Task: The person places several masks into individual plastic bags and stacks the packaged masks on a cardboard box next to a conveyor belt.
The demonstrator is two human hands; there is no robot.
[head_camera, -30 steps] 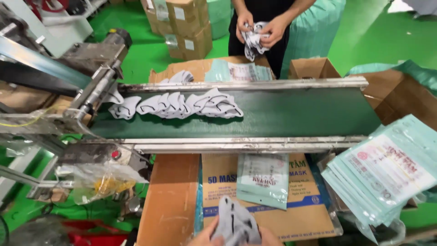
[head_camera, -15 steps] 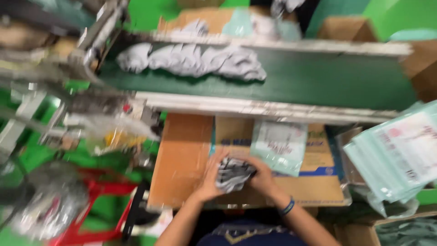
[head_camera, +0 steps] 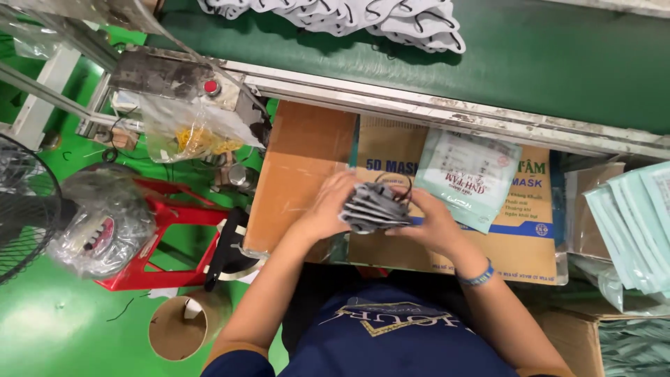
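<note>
Meanwhile, the grey mask stack (head_camera: 375,207) had been brought onto the cardboard table's (head_camera: 300,167) near edge, pinched by left hand (head_camera: 326,207) and right hand (head_camera: 434,222).

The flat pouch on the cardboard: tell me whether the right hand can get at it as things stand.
Probably yes. The pouch lies flat and uncovered on the cardboard, just beyond the right hand. But that hand and the left hand both grip the stack of grey masks, so it isn't free.
</note>
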